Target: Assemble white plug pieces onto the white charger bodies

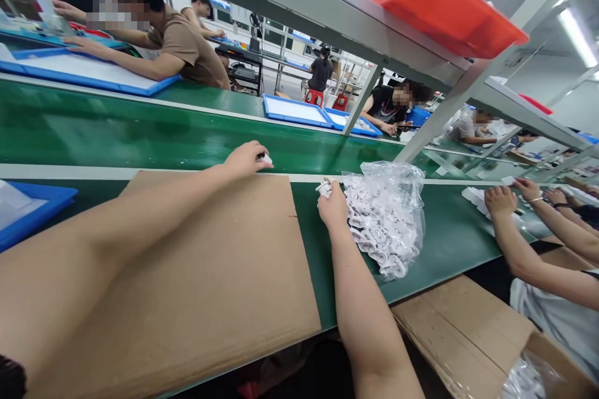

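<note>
My left hand [246, 159] reaches out over the far edge of a brown cardboard sheet [206, 274] and is closed on a small white part [266, 158] at the edge of the green conveyor belt [140, 134]. My right hand [331, 202] is closed on another small white part [323, 186], right beside a clear plastic bag [386, 212] full of small white parts lying on the green table.
A blue tray [28, 212] sits at the left. A co-worker's hands [510, 196] work at my right. An open cardboard box [472, 336] stands lower right. Other people sit across the belt by blue trays [299, 111]. A red tray [440, 3] rests on the overhead shelf.
</note>
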`<state>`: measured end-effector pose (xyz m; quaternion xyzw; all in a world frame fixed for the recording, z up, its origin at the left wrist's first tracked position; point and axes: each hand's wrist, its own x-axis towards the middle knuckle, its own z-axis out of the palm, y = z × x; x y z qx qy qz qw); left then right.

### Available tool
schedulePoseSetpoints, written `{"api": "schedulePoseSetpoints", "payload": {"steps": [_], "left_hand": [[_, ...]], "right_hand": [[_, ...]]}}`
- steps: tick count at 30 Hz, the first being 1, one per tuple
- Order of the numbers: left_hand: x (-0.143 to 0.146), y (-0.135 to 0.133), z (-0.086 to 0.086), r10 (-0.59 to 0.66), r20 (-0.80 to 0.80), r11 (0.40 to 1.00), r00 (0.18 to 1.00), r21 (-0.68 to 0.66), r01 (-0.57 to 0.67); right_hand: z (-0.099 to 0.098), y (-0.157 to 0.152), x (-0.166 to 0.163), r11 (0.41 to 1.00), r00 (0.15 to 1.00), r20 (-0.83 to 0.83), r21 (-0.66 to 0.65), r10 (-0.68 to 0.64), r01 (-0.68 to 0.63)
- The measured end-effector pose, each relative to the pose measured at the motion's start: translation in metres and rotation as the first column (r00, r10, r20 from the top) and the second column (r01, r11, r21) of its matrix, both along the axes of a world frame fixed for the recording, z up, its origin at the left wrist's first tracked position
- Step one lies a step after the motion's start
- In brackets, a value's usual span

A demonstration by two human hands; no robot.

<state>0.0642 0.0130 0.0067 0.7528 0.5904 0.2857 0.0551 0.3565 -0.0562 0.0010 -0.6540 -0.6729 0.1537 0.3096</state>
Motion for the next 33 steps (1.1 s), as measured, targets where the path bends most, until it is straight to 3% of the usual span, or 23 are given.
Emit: {"api": "schedulePoseSetpoints", "payload": {"steps": [3,6,8,10,14,18,28,33], "left_hand": [[0.025,-0.045,0.004,-0.119,0.056,0.991,0.991,-0.051,0.121],[0.044,-0.086,-0.004,-0.201,0.129,0.966,0.971,-0.136,0.218],[0.051,-0.104,-0.013,-0.19,0.19,0.956,0.963,-0.186,0.226],[0.054,-0.113,-0.022,-0.141,0.303,0.95,0.942,-0.228,0.215],[0.057,-0.114,-0.037,-0.096,0.537,0.925,0.838,-0.263,0.274],[0.059,-0.113,-0.043,-0.162,0.632,0.917,0.758,-0.187,0.352],[0.06,-0.111,-0.048,-0.212,0.742,0.877,0.636,-0.143,0.459],[0.06,-0.109,-0.051,-0.212,0.729,0.884,0.651,-0.141,0.446]], "right_hand": [[0.003,-0.002,0.0,0.999,0.995,0.103,-0.041,-0.017,0.022],[0.001,-0.002,0.001,0.999,0.977,0.212,-0.019,-0.037,0.042],[0.0,-0.001,-0.001,0.999,0.983,0.184,0.049,-0.006,-0.003],[-0.001,-0.004,-0.004,0.982,0.989,0.1,0.138,0.112,-0.125],[0.002,-0.018,-0.019,0.888,0.911,0.06,0.204,0.408,-0.411],[0.002,-0.03,-0.033,0.786,0.803,0.02,0.196,0.595,-0.587],[-0.003,-0.03,-0.047,0.783,0.82,0.171,0.243,0.546,-0.572],[-0.002,-0.03,-0.046,0.777,0.808,0.191,0.224,0.557,-0.588]]}}
